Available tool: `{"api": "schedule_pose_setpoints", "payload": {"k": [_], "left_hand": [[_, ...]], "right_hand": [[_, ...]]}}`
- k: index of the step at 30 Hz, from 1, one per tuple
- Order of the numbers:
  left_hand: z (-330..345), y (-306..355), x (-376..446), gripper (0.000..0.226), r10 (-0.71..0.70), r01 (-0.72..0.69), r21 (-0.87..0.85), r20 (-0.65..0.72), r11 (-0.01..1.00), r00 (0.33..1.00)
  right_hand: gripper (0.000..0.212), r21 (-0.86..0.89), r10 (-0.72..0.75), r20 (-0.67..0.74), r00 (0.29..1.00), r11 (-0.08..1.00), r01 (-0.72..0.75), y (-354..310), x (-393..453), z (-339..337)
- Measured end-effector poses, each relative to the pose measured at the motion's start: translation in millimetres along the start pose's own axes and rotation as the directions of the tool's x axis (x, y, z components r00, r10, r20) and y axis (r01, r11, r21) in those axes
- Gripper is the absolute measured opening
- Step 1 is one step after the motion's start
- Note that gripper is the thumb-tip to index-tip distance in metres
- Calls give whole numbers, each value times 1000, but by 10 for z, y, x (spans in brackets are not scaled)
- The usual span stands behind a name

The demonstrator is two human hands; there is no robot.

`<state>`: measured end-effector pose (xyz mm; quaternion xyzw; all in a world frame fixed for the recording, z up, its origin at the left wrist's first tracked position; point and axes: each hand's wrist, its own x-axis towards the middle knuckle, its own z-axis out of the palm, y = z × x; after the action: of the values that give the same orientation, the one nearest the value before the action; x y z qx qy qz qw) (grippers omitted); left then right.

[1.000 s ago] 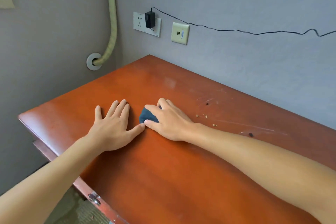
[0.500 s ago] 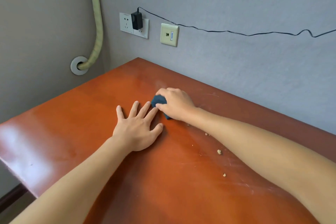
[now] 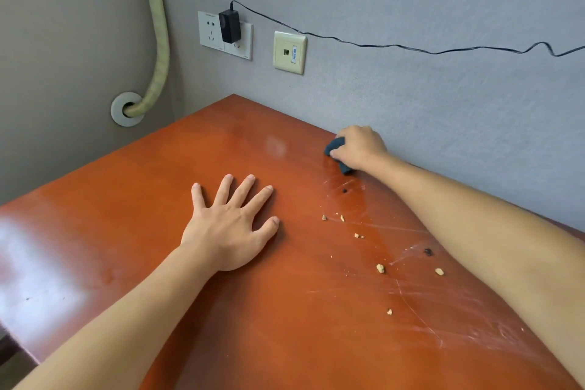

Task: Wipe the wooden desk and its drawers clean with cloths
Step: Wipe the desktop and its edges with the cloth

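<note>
Gripping a dark cloth, right hand nears the wall; left hand flat, crumb-strewn desk.

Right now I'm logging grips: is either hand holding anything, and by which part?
The right hand grips the bunched dark blue cloth from above, around its middle. The left hand lies flat on the reddish wooden desk, holding nothing.

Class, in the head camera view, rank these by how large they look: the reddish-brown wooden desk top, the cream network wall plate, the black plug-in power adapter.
1. Reddish-brown wooden desk top
2. Cream network wall plate
3. Black plug-in power adapter
</note>
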<state>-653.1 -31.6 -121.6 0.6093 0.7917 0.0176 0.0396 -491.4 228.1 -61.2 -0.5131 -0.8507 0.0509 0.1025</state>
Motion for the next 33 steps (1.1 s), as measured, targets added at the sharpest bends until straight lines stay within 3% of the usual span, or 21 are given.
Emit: {"api": "schedule_pose_setpoints", "payload": {"k": [4,7,9,10,13,16,20,23,25,27,31,33], "left_hand": [[6,0,6,74,-9,9,5,6,1000,1000],[13,-8,11,84,-15,15,2,5,1000,1000],[16,-17,8,86,-16,16,-5,2,1000,1000],[17,-21,5,86,-16,16,-8,0,1000,1000],[17,-16,1,85,-17,17,-7,-8,1000,1000],[19,-8,6,84,-20,20,-2,-6,1000,1000],[27,-9,7,86,-22,22,-2,-7,1000,1000],[25,-9,8,86,-25,25,2,-1,1000,1000],[19,-9,8,87,-26,26,0,-6,1000,1000],[18,-12,5,87,-26,26,-1,-8,1000,1000],[21,-15,9,87,-29,29,1,-10,1000,1000],[22,-14,9,87,-30,30,-2,-11,1000,999]], "right_hand": [[23,60,-309,55,950,950,306,-581,-456,97],[25,96,-385,87,919,921,377,-642,-589,112],[18,95,-301,74,951,951,294,-436,-447,76],[8,65,-225,56,973,973,222,-262,-325,48],[7,-41,46,-34,998,998,-47,329,3,-63],[8,-67,127,-66,990,989,-131,508,79,-70],[22,-49,-60,3,998,997,60,12,-276,-17],[24,-28,-257,94,962,965,260,-317,-690,-35],[22,-12,-288,137,948,956,292,-302,-791,-70],[24,-31,-195,113,974,979,200,-99,-653,-116],[17,-97,147,-6,989,984,-147,539,-211,-250],[15,-110,195,-5,981,975,-195,660,-125,-286]]}}
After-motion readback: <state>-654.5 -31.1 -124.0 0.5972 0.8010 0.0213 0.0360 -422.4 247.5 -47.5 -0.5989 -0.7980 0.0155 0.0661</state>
